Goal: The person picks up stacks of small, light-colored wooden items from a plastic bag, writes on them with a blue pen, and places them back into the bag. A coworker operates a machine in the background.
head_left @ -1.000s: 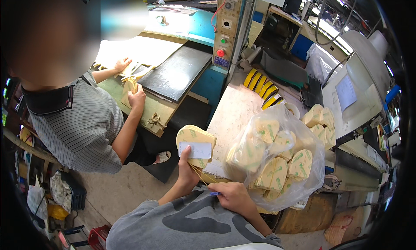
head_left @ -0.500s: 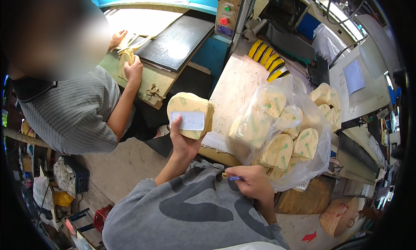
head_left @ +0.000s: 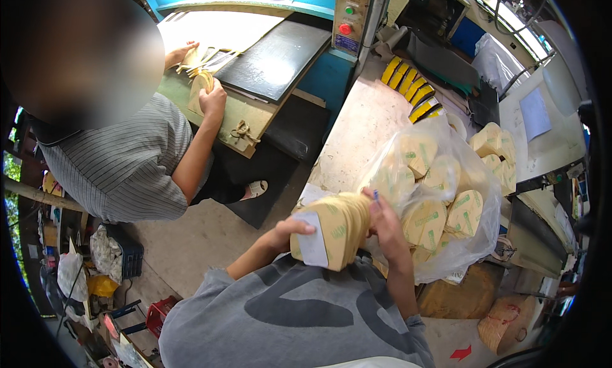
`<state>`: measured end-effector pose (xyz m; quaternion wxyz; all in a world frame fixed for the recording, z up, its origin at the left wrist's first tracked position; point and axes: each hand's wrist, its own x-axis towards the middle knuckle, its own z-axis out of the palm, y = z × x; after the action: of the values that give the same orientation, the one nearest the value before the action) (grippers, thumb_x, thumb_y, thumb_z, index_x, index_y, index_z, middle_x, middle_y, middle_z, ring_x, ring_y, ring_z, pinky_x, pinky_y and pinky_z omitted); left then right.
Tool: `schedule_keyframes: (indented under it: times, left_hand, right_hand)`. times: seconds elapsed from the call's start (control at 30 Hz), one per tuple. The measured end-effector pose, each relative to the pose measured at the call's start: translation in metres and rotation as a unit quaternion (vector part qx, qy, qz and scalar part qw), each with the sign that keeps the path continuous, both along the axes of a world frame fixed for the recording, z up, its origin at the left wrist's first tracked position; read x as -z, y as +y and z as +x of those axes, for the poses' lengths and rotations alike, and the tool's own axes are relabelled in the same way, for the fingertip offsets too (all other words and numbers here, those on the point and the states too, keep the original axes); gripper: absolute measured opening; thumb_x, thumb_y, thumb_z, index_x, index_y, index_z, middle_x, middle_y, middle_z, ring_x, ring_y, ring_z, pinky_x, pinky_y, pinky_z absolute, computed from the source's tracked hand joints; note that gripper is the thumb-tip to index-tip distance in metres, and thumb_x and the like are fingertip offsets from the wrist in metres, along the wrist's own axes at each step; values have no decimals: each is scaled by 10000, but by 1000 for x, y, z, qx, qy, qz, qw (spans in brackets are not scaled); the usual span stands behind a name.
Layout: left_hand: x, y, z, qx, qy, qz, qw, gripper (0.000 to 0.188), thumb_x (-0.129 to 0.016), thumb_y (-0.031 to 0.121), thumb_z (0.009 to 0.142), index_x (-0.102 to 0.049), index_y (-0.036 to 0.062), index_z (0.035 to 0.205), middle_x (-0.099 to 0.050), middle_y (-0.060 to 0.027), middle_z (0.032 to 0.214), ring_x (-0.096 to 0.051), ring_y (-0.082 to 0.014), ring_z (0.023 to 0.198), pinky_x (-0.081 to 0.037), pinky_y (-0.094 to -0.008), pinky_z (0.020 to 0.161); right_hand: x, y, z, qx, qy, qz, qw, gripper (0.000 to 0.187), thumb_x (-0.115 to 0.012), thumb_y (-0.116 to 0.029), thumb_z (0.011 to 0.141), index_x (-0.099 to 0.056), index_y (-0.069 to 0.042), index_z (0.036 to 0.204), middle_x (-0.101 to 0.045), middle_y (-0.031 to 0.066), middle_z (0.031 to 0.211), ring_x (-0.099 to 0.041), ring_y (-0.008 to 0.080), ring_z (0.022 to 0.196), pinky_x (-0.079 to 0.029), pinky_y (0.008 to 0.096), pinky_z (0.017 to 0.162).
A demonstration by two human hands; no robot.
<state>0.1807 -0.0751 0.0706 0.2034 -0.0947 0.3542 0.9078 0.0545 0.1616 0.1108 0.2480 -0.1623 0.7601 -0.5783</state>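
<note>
Left hand [head_left: 287, 234] grips stack [head_left: 347, 224], white slip [head_left: 313, 244] by near edge of worktop [head_left: 356, 127]; right hand [head_left: 387, 228] pinches blue object [head_left: 376, 195] — slack grip could spill stack.

Grey-beige floor [head_left: 185, 247] beside a long pale worktable [head_left: 357, 129].

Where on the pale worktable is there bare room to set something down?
Bare: the middle-left strip of the pale worktable, between its left edge and the yellow-and-black pieces and clear plastic bag. Crowded: the right side, where the bag bulges with rounded beige pads and loose pad stacks stand behind it. The held pad stack partly hides the near end.
</note>
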Motion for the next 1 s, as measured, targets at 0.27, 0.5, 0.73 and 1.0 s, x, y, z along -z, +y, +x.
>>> schedule_keyframes:
  times: [0.27,0.5,0.73,1.0]
  left_hand:
    - [-19,-12,3,151,45,-134,978,1011,-741,392,886,-182,51,1656,-412,-193,1567,-374,-289,1478,-286,-441,1216]
    - [1,-10,16,79,-20,-39,996,804,-767,263,900,-390,-2,1558,-605,-181,1418,-607,-264,1288,-498,-401,1081]
    - [10,-16,19,40,0,18,999,793,-789,200,866,-414,-16,1532,-628,-186,1388,-651,-281,1240,-543,-418,1047]
    - [3,-16,11,65,-31,-2,997,835,-799,179,859,-382,23,1566,-619,-163,1405,-628,-272,1274,-538,-416,1055]
  right_hand:
    - [-4,-14,5,-145,29,45,988,589,-301,-435,1141,-547,59,1347,-624,256,1316,-592,336,1238,-432,395,1074]
    - [15,-31,11,-98,58,65,991,578,-267,-410,1153,-527,42,1402,-623,242,1347,-591,313,1256,-423,378,1086]
    - [-8,-38,10,-117,102,58,986,506,-397,-417,1113,-521,-51,1439,-598,263,1322,-598,452,1223,-466,470,1053]
    - [-19,-44,4,-169,157,135,964,468,-418,-418,1099,-541,-90,1408,-598,252,1219,-620,468,1122,-497,521,966]
